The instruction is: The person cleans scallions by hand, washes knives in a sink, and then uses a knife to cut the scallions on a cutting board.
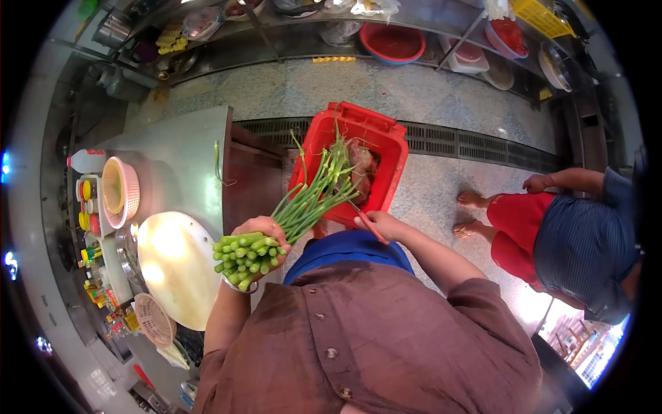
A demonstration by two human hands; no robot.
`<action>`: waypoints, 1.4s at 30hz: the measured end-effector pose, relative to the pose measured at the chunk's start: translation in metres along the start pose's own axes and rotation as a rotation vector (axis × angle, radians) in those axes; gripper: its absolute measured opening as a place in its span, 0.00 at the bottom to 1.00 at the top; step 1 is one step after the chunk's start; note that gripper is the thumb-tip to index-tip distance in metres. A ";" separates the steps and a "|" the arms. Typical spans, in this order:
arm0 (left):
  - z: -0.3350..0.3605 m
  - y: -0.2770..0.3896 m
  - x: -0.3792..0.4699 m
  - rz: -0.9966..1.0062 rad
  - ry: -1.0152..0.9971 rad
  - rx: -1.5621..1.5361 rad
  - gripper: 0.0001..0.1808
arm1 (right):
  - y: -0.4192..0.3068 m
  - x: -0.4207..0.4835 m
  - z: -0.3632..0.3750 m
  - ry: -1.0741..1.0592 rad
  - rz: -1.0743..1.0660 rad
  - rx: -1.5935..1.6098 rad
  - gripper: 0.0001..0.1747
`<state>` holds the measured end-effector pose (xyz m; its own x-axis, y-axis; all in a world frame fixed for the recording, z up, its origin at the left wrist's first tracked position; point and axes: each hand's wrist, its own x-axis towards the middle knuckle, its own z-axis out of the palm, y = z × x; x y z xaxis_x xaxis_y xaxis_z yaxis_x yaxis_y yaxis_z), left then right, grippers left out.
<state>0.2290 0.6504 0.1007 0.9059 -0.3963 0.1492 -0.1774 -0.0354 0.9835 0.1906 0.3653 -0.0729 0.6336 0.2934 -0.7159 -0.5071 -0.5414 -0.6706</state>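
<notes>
My left hand (266, 230) is closed around a thick bunch of long green stalks (305, 207), their cut ends pointing towards me. The thin tips of the bunch hang over an open red plastic bin (395, 171), which holds plant scraps and a crumpled bag-like thing. In my right hand (382, 226) is a tool with a red handle (373, 227), its narrow metal blade at the stalks over the bin's near rim. The tool looks like a knife or scissors; I cannot tell which.
A steel counter (176, 139) at left carries a round white cutting board (178, 269), a pink basket (135, 194), a plastic jug (88, 161) and condiment bottles. Shelves with a red basin (392, 41) stand beyond the floor drain (429, 139). A barefoot person (579, 238) stands at right.
</notes>
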 end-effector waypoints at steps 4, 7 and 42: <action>0.002 0.001 0.003 0.020 0.004 0.006 0.20 | -0.009 -0.002 0.001 -0.049 0.014 0.011 0.42; 0.000 -0.002 0.002 0.054 -0.012 -0.049 0.21 | 0.004 0.004 0.006 -0.046 0.018 -0.032 0.43; 0.000 -0.003 0.002 0.116 -0.034 -0.091 0.19 | 0.006 -0.002 0.004 0.072 0.108 -0.206 0.42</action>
<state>0.2315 0.6497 0.0981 0.8676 -0.4236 0.2605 -0.2434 0.0951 0.9653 0.1843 0.3653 -0.0764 0.6260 0.1720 -0.7606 -0.4492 -0.7178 -0.5320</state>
